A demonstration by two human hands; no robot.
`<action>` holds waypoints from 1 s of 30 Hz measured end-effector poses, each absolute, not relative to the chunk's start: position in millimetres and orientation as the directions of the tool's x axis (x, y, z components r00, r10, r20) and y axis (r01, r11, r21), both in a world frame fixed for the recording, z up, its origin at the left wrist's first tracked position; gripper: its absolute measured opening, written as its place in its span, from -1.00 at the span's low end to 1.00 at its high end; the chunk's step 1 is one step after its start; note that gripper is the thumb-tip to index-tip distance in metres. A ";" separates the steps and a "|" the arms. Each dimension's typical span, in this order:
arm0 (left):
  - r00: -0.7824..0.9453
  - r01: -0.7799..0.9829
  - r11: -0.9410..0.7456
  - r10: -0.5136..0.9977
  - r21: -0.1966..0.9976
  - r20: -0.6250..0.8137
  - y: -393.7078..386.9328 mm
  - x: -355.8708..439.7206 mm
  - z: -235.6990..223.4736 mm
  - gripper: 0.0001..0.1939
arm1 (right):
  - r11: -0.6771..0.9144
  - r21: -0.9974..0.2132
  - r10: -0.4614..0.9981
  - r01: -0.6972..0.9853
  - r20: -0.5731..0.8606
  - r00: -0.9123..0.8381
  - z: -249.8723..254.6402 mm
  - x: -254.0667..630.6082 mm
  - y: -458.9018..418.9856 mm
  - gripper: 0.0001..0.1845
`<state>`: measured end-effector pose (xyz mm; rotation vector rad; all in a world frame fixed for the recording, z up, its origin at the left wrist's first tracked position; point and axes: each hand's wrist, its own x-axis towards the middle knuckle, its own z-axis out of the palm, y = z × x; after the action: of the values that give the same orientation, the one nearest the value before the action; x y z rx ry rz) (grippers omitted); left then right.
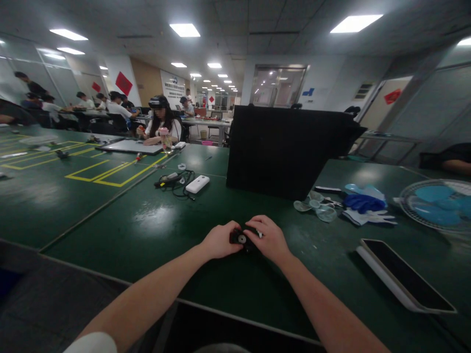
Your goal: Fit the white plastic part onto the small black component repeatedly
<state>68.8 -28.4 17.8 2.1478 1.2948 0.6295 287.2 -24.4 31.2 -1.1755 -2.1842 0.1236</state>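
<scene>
My left hand is closed round a small black part with a round silver disc on the side facing me. The part is held just above the green table, near its front edge. From the other side, my right hand pinches at the same part, its thumb and bent fingers against the right side. A tiny whitish piece shows between the right fingers; what it is I cannot make out. The fingers cover much of the black part.
A big black box stands ahead. Left of it lie a white power bank and black cables. To the right are clear fan blades, gloves, a fan and a phone. A person sits across the table.
</scene>
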 end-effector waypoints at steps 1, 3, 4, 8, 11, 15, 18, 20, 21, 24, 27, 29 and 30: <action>0.422 0.654 -0.386 0.900 0.651 0.110 -28.9 68.8 18.5 -0.54 | 0.563 -0.389 0.783 0.729 0.533 -0.321 32.2 293.3 -20.8 -0.76; 0.396 0.688 -0.377 0.911 0.620 0.116 -29.9 68.4 20.8 -0.56 | 0.478 -0.417 0.811 0.773 0.549 -0.205 33.5 308.2 -13.3 -0.74; 0.375 0.704 -0.367 0.919 0.607 0.121 -30.3 67.9 22.3 -0.58 | 0.448 -0.410 0.831 0.794 0.518 -0.202 33.5 315.8 -9.8 -0.72; 0.305 0.749 -0.335 0.940 0.572 0.151 -30.2 64.4 28.3 -0.64 | 0.515 -0.282 0.849 0.809 0.296 -0.438 27.0 334.7 -0.1 -0.57; 0.285 0.759 -0.336 0.942 0.558 0.180 -28.7 61.3 29.6 -0.66 | 0.546 -0.177 0.836 0.819 0.166 -0.522 18.6 335.9 4.6 -0.50; 0.280 0.756 -0.316 0.948 0.573 0.153 -27.1 60.2 26.9 -0.64 | 0.481 -0.126 0.874 0.867 0.144 -0.464 14.3 334.8 7.8 -0.55; 0.281 0.754 -0.296 0.952 0.586 0.119 -27.0 61.4 25.5 -0.62 | 0.468 -0.212 0.881 0.858 0.194 -0.432 18.6 331.4 4.9 -0.68; 0.276 0.755 -0.285 0.955 0.590 0.107 -26.9 62.1 25.7 -0.61 | 0.446 -0.285 0.889 0.849 0.254 -0.382 23.5 324.7 -0.1 -0.74; 0.275 0.756 -0.281 0.956 0.592 0.102 -26.7 62.4 25.8 -0.60 | 0.424 -0.327 0.896 0.845 0.287 -0.339 26.2 320.0 -3.3 -0.73; 0.279 0.752 -0.281 0.955 0.596 0.098 -25.6 62.6 25.2 -0.58 | 0.376 -0.517 0.911 0.769 0.357 -0.206 33.3 303.5 -14.7 -0.67; 0.294 0.748 -0.300 0.949 0.592 0.109 -24.1 62.2 22.8 -0.59 | 0.424 -0.663 0.899 0.617 0.390 -0.199 35.2 291.1 -24.0 -0.66; 0.301 0.750 -0.309 0.947 0.586 0.113 -23.2 61.9 20.8 -0.59 | 0.458 -0.664 0.884 0.590 0.409 -0.225 33.0 287.0 -26.7 -0.69; 0.302 0.750 -0.312 0.946 0.583 0.118 -22.9 61.7 19.8 -0.59 | 0.472 -0.649 0.876 0.597 0.418 -0.239 31.3 285.9 -27.0 -0.71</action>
<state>61.7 -22.9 19.8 2.1553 1.5119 0.6291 285.9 -27.0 31.3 -1.2242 -1.9500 0.4600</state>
